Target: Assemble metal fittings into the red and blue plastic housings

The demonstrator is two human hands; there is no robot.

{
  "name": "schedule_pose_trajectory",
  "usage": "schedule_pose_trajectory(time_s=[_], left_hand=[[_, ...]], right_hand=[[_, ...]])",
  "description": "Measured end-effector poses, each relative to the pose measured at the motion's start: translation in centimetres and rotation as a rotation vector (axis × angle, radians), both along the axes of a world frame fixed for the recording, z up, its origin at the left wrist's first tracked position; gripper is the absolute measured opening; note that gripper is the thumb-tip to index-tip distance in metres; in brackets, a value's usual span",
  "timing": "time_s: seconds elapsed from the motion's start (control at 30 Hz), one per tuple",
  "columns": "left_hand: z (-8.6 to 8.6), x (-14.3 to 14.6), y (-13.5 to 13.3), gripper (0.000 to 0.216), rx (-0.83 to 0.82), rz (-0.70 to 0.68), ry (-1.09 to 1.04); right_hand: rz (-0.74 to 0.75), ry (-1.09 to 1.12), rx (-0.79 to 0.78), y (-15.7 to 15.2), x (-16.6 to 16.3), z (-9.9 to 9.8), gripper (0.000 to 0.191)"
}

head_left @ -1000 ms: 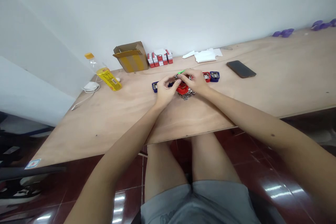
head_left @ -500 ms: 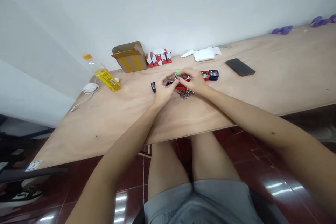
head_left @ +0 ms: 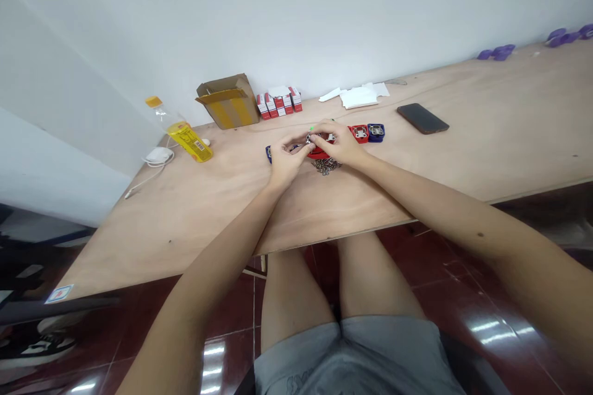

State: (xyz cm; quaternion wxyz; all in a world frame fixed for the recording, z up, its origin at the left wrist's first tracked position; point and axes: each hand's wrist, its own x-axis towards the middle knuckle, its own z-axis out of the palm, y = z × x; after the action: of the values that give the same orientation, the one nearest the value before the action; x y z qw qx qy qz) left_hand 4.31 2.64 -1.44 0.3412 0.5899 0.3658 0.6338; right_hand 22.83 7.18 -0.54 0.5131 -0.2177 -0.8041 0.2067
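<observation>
Head cam: a small metal pc (head_left: 308,136) is pinched betw. thumb + fingertips of L hand (head_left: 287,157) and R hand (head_left: 343,142), held over a red case (head_left: 319,153), just beyond a pile of loose metal bits (head_left: 327,166). Prob. light, stiff, a bit slippery; not esp. fragile, but easily dropped. Best gripped by its edges w/ thumb + index tips; exact shape can't be made out, being part-hidden by fingers. Blue case (head_left: 376,133) at R is judged rigid, best lifted by its sides.

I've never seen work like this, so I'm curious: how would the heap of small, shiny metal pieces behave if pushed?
The heap would probably spread, since it looks like many separate bits. They may slide across the flat, pale wooden table. Their metallic gleam suggests some weight for their size.
</observation>
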Motion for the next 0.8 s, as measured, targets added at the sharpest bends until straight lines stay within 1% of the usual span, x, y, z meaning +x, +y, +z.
schedule_pose_trajectory(time_s=[0.07,0.2,0.4,0.5,0.63,0.8], left_hand=[[0.1,0.1,-0.2,0.041,-0.025,0.0,-0.014],[0.4,0.2,-0.8,0.035,-0.058,0.05,-0.022],[0.7,0.5,-0.9,0.027,-0.09,0.108,-0.031],[0.9,0.5,-1.1,0.027,-0.087,0.097,-0.027],[1.0,0.5,-1.1,0.031,-0.08,0.085,-0.023],[0.5,0.2,-0.5,0.039,-0.044,0.084,-0.031]], right_hand=[[-0.028,0.001,-0.006,0.0,0.0,0.0,0.018],[-0.048,0.014,0.005,-0.1,0.0,0.4,0.016],[-0.043,0.023,-0.012,-0.3,-0.1,0.4,0.007],[-0.073,0.021,-0.006,-0.3,-0.2,0.3,0.009],[-0.014,0.051,0.007,-0.2,-0.1,0.2,0.016],[-0.041,0.077,-0.051,0.0,-0.2,0.1,0.021]])
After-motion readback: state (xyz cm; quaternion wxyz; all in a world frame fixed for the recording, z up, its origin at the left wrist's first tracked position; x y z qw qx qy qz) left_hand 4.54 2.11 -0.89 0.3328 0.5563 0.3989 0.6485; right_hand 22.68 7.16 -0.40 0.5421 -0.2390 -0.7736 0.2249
